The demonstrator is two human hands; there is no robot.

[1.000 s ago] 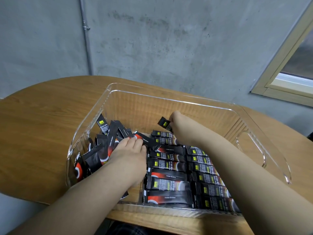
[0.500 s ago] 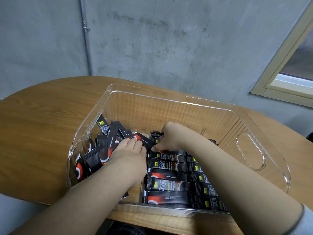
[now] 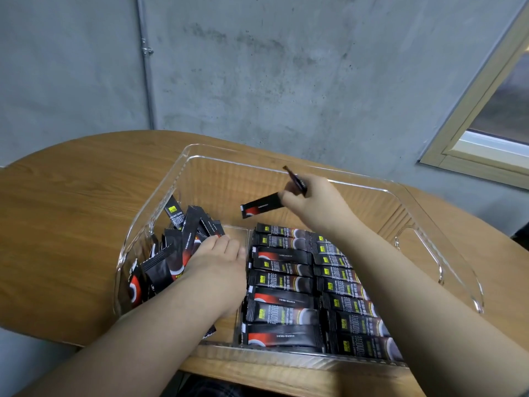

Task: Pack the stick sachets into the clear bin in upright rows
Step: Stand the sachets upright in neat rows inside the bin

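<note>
A clear plastic bin (image 3: 446, 253) sits on the wooden table. Black stick sachets lie in two neat rows (image 3: 286, 285) across its middle and right. A loose heap of sachets (image 3: 177, 247) leans against its left wall. My left hand (image 3: 217, 267) rests flat on that heap with straight fingers. My right hand (image 3: 312, 202) is raised above the far end of the rows and pinches two sachets: one sachet (image 3: 260, 206) points left, and another sachet (image 3: 296, 179) sticks up behind the fingers.
The wooden table (image 3: 71, 219) has a rounded far edge against a grey concrete wall. A handle cut-out (image 3: 420, 247) opens in the bin's right wall. A window frame (image 3: 486, 144) is at the upper right.
My right hand dipped to the sachets beside my left hand, gripped them, and has now lifted up and back with two sachets. My left hand has stayed on the heap.
</note>
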